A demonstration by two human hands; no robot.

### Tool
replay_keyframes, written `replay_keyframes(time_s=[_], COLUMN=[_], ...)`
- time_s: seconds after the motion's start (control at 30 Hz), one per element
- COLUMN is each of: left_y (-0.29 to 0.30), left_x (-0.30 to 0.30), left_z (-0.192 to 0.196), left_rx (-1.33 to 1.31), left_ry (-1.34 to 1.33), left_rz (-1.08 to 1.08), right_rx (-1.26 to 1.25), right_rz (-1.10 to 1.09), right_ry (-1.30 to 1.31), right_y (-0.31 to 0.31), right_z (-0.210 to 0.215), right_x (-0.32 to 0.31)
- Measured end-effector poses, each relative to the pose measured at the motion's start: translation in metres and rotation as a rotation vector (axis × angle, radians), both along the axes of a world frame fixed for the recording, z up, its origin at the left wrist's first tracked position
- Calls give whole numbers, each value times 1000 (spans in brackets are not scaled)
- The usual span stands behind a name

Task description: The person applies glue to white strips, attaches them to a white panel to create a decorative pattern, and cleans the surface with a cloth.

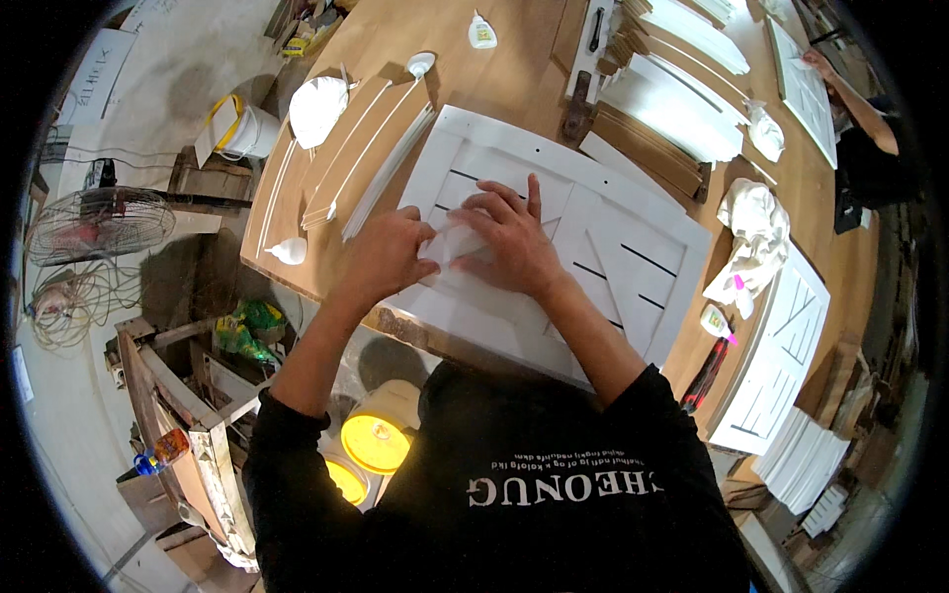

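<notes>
A white door panel [643, 247] with raised frame strips, diagonal braces and dark slots lies flat on the wooden table before me. Over its left edge, my left hand [388, 252] has its fingers curled, thumb and forefinger toward the panel; what they hold, if anything, is hidden. My right hand [509, 237] is above the panel's left half, palm down, fingers apart and slightly blurred, holding nothing I can see. A pale, smeared patch shows between the hands, too unclear to name.
Left on the table [435, 30] lie brown boards with white strips [366, 148] and glue bottles [288, 251]. At right are stacked white boards [672, 109], a crumpled white cloth [756, 232], red-black pliers [706, 376] and another panel [781, 346]. Another person's arm [860, 109] reaches in.
</notes>
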State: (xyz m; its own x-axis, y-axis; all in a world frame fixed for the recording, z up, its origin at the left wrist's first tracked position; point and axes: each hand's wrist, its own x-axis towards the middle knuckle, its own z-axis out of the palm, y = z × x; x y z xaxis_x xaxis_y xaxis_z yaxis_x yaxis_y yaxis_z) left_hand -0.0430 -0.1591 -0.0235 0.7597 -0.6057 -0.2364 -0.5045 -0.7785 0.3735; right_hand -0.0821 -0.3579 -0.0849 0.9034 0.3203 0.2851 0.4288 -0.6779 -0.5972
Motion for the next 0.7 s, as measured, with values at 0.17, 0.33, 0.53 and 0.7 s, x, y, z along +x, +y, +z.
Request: replay_keyframes(time_s=[0.17,0.33,0.53,0.7], left_y=[4,8,20,17], left_x=[6,20,30,35], left_z=[-12,-11,-2,-4], left_rx=[-53,-164,-313,-214], left_ry=[43,265,545,506], left_rz=[-2,58,234,146], right_rx=[-41,-29,13,22], right_rz=[21,56,64,23], right_ry=[35,32,43,61], right_y=[0,-1,-2,-1], right_z=[-5,-13,-15,-10], right_x=[1,2,2,1])
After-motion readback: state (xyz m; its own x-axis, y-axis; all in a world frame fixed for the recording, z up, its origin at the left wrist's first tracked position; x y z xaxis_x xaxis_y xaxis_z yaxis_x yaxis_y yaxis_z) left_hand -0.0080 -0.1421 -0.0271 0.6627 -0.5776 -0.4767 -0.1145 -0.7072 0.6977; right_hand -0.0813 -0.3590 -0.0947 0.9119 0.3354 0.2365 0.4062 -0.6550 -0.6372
